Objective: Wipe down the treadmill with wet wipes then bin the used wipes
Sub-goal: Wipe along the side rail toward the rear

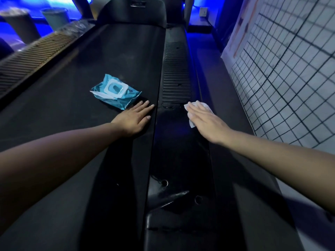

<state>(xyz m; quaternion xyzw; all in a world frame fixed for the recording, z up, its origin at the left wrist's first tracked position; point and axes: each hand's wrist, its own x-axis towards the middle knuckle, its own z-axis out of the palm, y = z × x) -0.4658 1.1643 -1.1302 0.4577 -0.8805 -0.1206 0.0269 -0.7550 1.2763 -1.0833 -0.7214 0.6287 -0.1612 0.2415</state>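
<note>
Right hand presses a wet wipe flat on the treadmill's side rail.
Its fingers lie straight, gripping nothing. The left hand rests flat and empty on the belt, with the wipes pack just beyond its fingertips. Use even pressure, stroking forward over the ribbed strip ahead. No print on the pack is legible, and the pale tub far left may be the bin.

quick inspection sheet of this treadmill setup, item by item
surface: black treadmill belt, ribbed side rail on its right
job's things: blue wipes pack lying on the belt; white wipe on the side rail
clutter: nothing seen
hands: left hand flat on the belt beside the pack; right hand pressing the wipe flat
cables: nothing seen
surroundings: tiled wall on the right, pale bucket far left, blue lighting
</note>
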